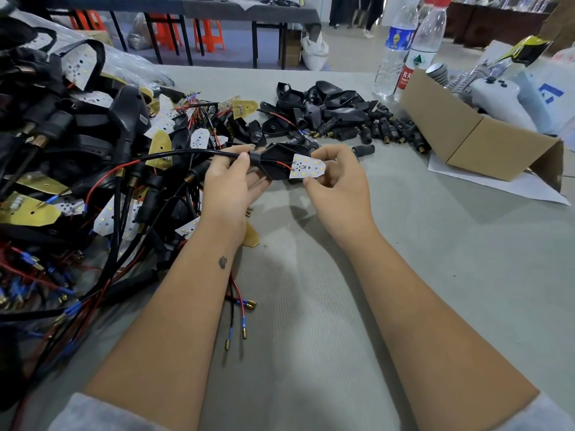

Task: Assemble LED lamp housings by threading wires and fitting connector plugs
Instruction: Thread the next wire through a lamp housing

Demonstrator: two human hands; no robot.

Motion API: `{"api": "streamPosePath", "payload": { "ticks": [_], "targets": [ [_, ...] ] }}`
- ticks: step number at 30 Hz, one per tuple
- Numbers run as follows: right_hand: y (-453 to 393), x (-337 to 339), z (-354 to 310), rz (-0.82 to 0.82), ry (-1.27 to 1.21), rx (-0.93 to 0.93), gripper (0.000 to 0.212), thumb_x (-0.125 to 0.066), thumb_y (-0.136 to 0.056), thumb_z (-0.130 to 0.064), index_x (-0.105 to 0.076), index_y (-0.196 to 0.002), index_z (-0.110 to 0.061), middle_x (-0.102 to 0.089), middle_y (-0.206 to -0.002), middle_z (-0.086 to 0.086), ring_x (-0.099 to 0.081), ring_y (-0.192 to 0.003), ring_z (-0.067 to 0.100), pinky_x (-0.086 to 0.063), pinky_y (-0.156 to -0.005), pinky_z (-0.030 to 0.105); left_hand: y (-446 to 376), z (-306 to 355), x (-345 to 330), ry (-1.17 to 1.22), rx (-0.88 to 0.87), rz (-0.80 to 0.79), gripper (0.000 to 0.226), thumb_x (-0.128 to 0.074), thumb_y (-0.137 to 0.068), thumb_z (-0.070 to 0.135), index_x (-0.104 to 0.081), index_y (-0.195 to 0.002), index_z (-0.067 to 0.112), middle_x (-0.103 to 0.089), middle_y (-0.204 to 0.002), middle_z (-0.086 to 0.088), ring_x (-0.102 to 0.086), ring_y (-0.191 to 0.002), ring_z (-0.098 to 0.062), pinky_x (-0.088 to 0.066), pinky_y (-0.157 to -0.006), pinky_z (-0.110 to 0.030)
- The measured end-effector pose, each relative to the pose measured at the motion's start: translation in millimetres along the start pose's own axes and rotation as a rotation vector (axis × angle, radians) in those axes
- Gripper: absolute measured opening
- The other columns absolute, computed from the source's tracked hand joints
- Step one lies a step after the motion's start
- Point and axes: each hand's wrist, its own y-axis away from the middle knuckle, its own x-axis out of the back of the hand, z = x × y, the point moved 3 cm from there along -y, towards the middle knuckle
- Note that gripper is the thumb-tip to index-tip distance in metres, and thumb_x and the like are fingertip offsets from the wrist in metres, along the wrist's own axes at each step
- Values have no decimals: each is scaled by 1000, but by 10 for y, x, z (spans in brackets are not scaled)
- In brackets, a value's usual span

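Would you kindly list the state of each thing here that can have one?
Left hand: gripping the sleeved cable at the housing's neck.
Right hand: pinching the LED board.
LED board: partly out of the housing, red wire attached.
Black housing: held above the table, cable threaded through.
Cardboard box: open, on its side.
Water bottles: upright, capped.

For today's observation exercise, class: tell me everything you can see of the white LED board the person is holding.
The LED board is a small, flat, white plate, roughly shield-shaped, dotted with yellowish LED chips and small holes. A red wire joins its left edge and runs into the black housing, whose open end the board lies against. It is held above the grey table, face up. The right hand pinches its right end; the left hand holds the housing's neck.
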Motion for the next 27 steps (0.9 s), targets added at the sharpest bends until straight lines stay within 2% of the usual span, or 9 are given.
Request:
{"api": "streamPosePath", "payload": {
  "ticks": [3,8,12,14,16,19,27],
  "targets": [
    [-7,15,8,28,-61,-46,35,-55,-80,8,-53,-87,-26,-55,-70,-3,-37,-52,4,-32,-51,14,11,-6,-1,-37,-19,-10,19,-37,-105,8,-55,-100,13,-70,-93,-3,-72,-79,-11,-60,-79,-30],
    [1,35,9,56,-111,-134,36,-52,-74,7,-52,-78,-28,-48,-64,-4,-38,-51,6,-32,-46,15,39,-2,-10,-65,-55,-45,19,-36,-105,7,-54,-100,12,-70,-98,-3,-73,-86,-14,-60,-79,-32],
    [-20,43,0,85,-198,-191,38,-47,-70,15,-53,-75,-23,-44,-76,8,-39,-68,16,-31,-55,23,67,8,-23,-101,-101,-62,21,-34,-106,8,-53,-100,14,-69,-101,-3,-72,-89,-15,-60,-81,-36],
    [-35,44,6,96,-282,-223,38,-44,-69,18,-54,-74,-19,-42,-82,9,-34,-74,22,-31,-58,26,81,13,-29,-133,-110,-48,22,-34,-106,10,-54,-97,18,-67,-103,-3,-73,-88,-15,-60,-80,-38],
    [-46,52,21,107,-372,-260,36,-42,-71,18,-54,-74,-16,-44,-81,13,-37,-69,25,-34,-57,24,88,16,-32,-138,-116,-40,23,-35,-106,12,-54,-96,20,-67,-103,-2,-73,-87,-14,-61,-77,-37],
    [-62,71,51,117,-491,-312,30,-42,-77,15,-54,-75,-13,-57,-77,12,-46,-51,16,-41,-52,21,97,24,-32,-129,-133,-52,21,-36,-106,11,-54,-98,19,-66,-104,-2,-73,-87,-15,-61,-74,-36],
    [-82,98,104,95,-650,-366,27,-38,-79,11,-54,-82,-10,-60,-82,12,-48,-49,15,-43,-55,22,96,18,-32,-134,-140,-68,17,-38,-105,13,-54,-102,16,-68,-108,-5,-73,-90,-15,-60,-71,-33]
  ]
}}
